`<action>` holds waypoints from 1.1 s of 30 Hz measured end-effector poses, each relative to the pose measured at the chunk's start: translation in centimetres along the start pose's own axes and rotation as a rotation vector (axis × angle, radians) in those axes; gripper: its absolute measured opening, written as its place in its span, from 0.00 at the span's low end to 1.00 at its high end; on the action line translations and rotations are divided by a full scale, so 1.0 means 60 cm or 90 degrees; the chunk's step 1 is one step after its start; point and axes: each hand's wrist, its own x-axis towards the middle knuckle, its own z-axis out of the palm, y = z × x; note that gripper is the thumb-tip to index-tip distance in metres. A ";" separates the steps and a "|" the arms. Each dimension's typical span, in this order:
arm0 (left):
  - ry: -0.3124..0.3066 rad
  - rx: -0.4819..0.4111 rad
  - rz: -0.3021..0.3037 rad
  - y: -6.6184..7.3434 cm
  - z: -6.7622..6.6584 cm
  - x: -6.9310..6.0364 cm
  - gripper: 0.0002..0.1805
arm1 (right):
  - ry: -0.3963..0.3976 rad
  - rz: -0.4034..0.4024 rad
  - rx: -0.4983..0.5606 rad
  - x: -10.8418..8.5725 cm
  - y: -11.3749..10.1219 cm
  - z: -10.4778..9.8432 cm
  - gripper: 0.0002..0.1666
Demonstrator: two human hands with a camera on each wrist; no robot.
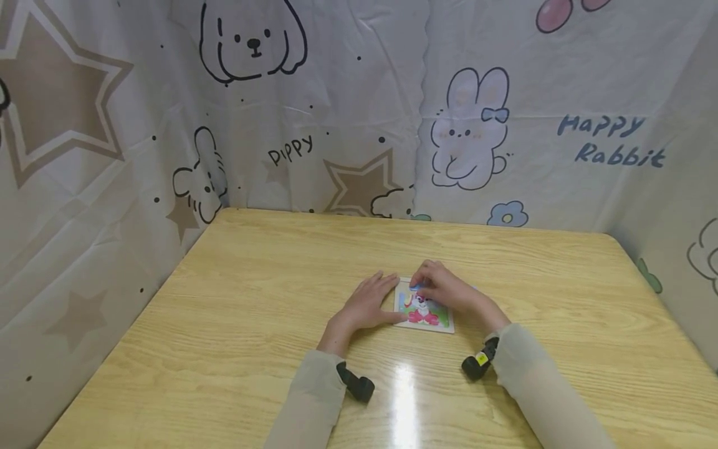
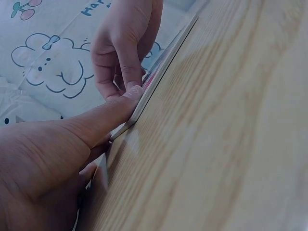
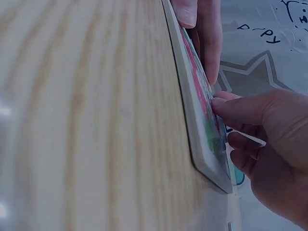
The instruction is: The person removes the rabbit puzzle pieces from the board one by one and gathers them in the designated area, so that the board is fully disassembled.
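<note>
A small picture puzzle board (image 1: 445,324) with a pale rim lies flat on the table, showing a pink-and-white cartoon animal on green. My left hand (image 1: 367,304) steadies its left side, fingers straight along the edge. The left thumb (image 2: 122,102) presses on the near left corner in the left wrist view. Over the far part of the board, my right hand (image 1: 445,287) has curled fingers and pinches a blue puzzle piece (image 1: 416,287) at the board's far left. In the right wrist view the right thumb (image 3: 236,109) is at the picture surface; the fingers hide most of the piece.
The wood-grain table (image 1: 269,280) extends around the board on all sides. Behind it hangs a printed curtain (image 1: 348,93) with cartoon animals and stars. Each wrist wears a black camera mount (image 1: 359,385). A bright light reflection lies on the near tabletop.
</note>
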 end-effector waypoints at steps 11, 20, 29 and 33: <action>-0.004 -0.008 -0.003 0.000 0.000 -0.003 0.46 | 0.029 -0.018 -0.035 0.000 -0.008 0.005 0.09; -0.002 -0.009 -0.005 -0.005 0.006 -0.001 0.46 | 0.049 0.042 -0.032 -0.003 -0.007 0.006 0.15; -0.001 0.001 -0.002 -0.003 0.006 0.001 0.46 | 0.063 0.035 -0.006 -0.012 0.001 0.002 0.14; 0.000 -0.001 -0.003 -0.002 0.004 0.002 0.46 | 0.083 0.018 0.024 -0.019 0.007 -0.002 0.15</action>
